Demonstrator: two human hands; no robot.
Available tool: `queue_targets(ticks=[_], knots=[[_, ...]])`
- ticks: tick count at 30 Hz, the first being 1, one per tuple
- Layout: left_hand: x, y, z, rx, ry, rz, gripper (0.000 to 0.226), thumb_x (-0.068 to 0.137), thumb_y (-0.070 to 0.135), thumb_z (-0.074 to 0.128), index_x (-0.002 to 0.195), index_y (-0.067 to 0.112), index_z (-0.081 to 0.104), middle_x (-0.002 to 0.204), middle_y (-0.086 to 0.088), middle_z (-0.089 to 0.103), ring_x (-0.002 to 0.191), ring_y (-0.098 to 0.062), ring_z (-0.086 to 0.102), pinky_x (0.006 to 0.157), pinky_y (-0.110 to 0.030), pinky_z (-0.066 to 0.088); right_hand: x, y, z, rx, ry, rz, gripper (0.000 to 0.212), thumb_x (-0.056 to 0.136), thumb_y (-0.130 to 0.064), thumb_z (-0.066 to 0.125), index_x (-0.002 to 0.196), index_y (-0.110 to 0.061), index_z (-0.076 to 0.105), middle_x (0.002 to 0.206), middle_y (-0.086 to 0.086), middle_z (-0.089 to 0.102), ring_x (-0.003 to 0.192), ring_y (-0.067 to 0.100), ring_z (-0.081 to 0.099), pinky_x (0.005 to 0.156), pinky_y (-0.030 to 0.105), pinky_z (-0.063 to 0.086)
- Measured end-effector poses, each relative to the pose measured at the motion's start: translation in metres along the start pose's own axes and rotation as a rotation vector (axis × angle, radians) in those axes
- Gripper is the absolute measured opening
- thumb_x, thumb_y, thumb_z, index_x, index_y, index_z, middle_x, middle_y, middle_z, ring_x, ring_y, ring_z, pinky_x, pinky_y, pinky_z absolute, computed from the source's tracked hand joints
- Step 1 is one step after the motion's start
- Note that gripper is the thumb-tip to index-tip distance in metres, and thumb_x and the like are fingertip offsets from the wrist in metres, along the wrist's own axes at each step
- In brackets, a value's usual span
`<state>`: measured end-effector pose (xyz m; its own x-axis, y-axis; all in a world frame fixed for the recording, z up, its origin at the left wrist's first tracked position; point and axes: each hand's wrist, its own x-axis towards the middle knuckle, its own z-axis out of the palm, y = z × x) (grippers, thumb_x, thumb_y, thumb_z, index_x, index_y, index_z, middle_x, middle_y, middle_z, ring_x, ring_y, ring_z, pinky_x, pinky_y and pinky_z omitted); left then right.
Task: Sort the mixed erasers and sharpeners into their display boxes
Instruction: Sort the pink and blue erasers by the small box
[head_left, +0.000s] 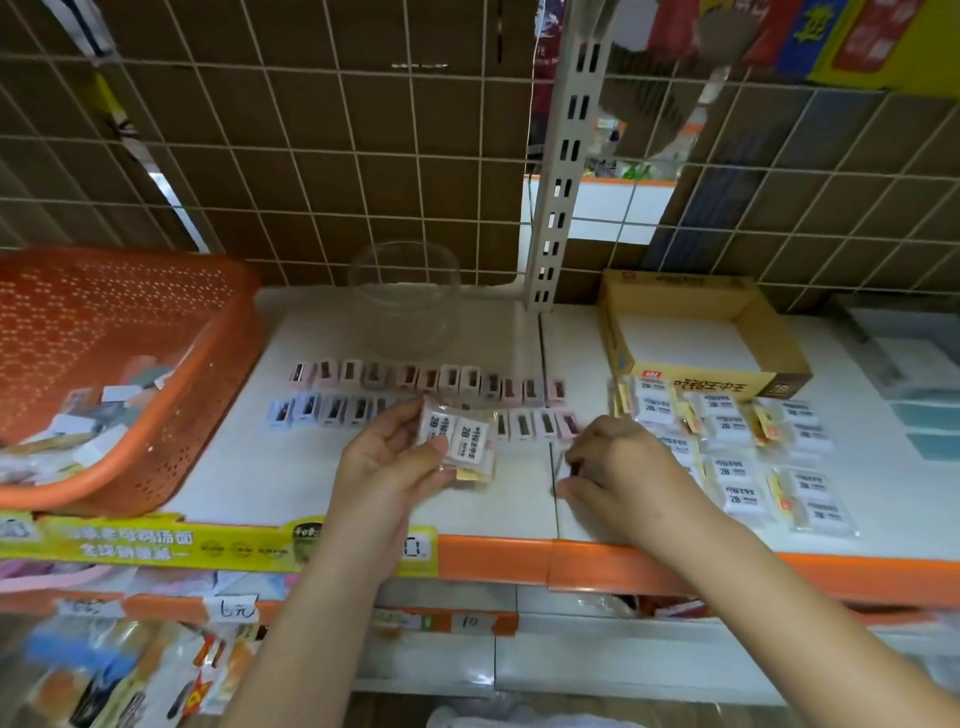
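head view is showing you partway through the sort: your left hand (387, 467) is gripping a small stack of wrapped 2b erasers (460, 441) above the shelf (291, 467), fingers curled round it, while your right hand (618, 467) is lying curled low on the shelf beside the sharpeners, perhaps pinching something small, though you cannot tell what. two rows of sharpeners (426, 387) are lying side by side on the shelf in front of a clear tub (405, 296), which is looking empty. a spread of eraser packs (737, 457) is lying to the right, just before the yellow display box (701, 338), which is standing empty too. the orange basket (130, 364) on the left is holding more mixed pieces. by this reckoning the separating is well on, but the boxing is not yet begun.
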<state>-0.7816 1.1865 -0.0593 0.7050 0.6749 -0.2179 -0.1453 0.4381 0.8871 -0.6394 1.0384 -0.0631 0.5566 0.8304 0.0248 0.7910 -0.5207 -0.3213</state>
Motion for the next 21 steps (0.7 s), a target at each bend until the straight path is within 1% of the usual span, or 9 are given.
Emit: queue_targets(ticks=[2, 4, 5, 7, 9, 12, 15, 18, 21], knots=[[-0.001, 0.001, 0.007, -0.056, -0.006, 0.011, 0.027, 0.083, -0.011, 0.051, 0.098, 0.011, 0.056, 0.090, -0.006, 0.069, 0.082, -0.020, 0.068, 0.058, -0.022, 0.056, -0.003, -0.004, -0.006, 0.133, 0.154, -0.020, 0.022, 0.083, -0.022, 0.066, 0.099, -0.007, 0.071, 0.102, 0.008, 0.062, 0.099, 0.022, 0.056, 0.081, 0.014, 0.035], [-0.002, -0.001, 0.019, -0.087, -0.024, 0.018, 0.026, 0.082, -0.011, 0.052, 0.098, 0.009, 0.055, 0.086, -0.004, 0.069, 0.077, -0.016, 0.069, 0.056, -0.022, 0.055, -0.005, -0.010, -0.015, 0.383, 0.271, 0.027, 0.016, 0.084, -0.015, 0.065, 0.096, -0.009, 0.071, 0.093, 0.002, 0.065, 0.085, 0.013, 0.059, 0.071, 0.006, 0.036], [-0.003, -0.003, 0.027, -0.091, -0.041, 0.016, 0.026, 0.081, -0.011, 0.052, 0.098, 0.008, 0.055, 0.086, -0.004, 0.069, 0.077, -0.016, 0.069, 0.057, -0.022, 0.055, -0.006, -0.013, -0.019, 0.555, 0.264, 0.076, 0.015, 0.084, -0.015, 0.064, 0.097, -0.010, 0.070, 0.089, 0.000, 0.066, 0.079, 0.010, 0.059, 0.069, 0.006, 0.039], [-0.005, -0.009, 0.045, -0.081, -0.080, 0.011, 0.025, 0.081, -0.010, 0.054, 0.100, 0.007, 0.054, 0.091, -0.007, 0.069, 0.084, -0.020, 0.068, 0.062, -0.023, 0.056, -0.007, -0.017, -0.026, 0.916, 0.216, 0.152, 0.012, 0.083, -0.012, 0.064, 0.094, -0.012, 0.067, 0.085, 0.005, 0.066, 0.075, 0.011, 0.057, 0.065, 0.011, 0.044], [-0.008, -0.016, 0.065, -0.054, -0.104, 0.017, 0.024, 0.081, -0.009, 0.056, 0.100, 0.007, 0.054, 0.094, -0.010, 0.069, 0.086, -0.021, 0.066, 0.066, -0.023, 0.056, -0.009, -0.015, -0.032, 1.075, 0.244, 0.215, 0.010, 0.079, -0.007, 0.067, 0.085, -0.014, 0.063, 0.078, 0.008, 0.062, 0.072, 0.014, 0.055, 0.062, 0.017, 0.045], [-0.010, -0.022, 0.092, 0.040, -0.127, 0.048, 0.022, 0.081, -0.007, 0.059, 0.093, 0.011, 0.057, 0.091, -0.008, 0.069, 0.084, -0.020, 0.066, 0.073, -0.027, 0.053, -0.017, -0.003, -0.042, 1.141, 0.309, 0.267, 0.010, 0.076, -0.001, 0.067, 0.081, -0.008, 0.062, 0.076, 0.014, 0.058, 0.068, 0.018, 0.053, 0.059, 0.022, 0.045], [-0.007, -0.027, 0.109, 0.281, -0.187, 0.130, 0.023, 0.084, 0.002, 0.060, 0.090, 0.023, 0.061, 0.092, -0.002, 0.066, 0.088, -0.017, 0.061, 0.079, -0.028, 0.050, -0.029, 0.019, -0.055, 1.189, 0.349, 0.300, 0.012, 0.079, 0.002, 0.063, 0.084, -0.009, 0.065, 0.074, 0.005, 0.065, 0.062, 0.007, 0.060, 0.057, 0.015, 0.048], [-0.001, -0.036, 0.112, 0.673, -0.265, 0.334, 0.023, 0.086, 0.012, 0.060, 0.100, 0.031, 0.059, 0.107, 0.005, 0.058, 0.096, -0.006, 0.054, 0.085, -0.016, 0.043, -0.044, 0.049, -0.068, 1.142, 0.411, 0.343, 0.016, 0.083, 0.003, 0.058, 0.089, -0.010, 0.066, 0.069, -0.004, 0.066, 0.058, -0.001, 0.061, 0.055, 0.012, 0.046], [0.003, -0.047, 0.113, 0.953, -0.391, 0.504, 0.027, 0.088, 0.012, 0.058, 0.114, 0.021, 0.063, 0.110, 0.010, 0.052, 0.105, -0.004, 0.047, 0.087, -0.006, 0.034, -0.055, 0.082, -0.074, 1.048, 0.400, 0.405, 0.020, 0.082, 0.005, 0.059, 0.099, -0.007, 0.063, 0.072, 0.001, 0.065, 0.061, 0.003, 0.062, 0.059, 0.014, 0.050]])
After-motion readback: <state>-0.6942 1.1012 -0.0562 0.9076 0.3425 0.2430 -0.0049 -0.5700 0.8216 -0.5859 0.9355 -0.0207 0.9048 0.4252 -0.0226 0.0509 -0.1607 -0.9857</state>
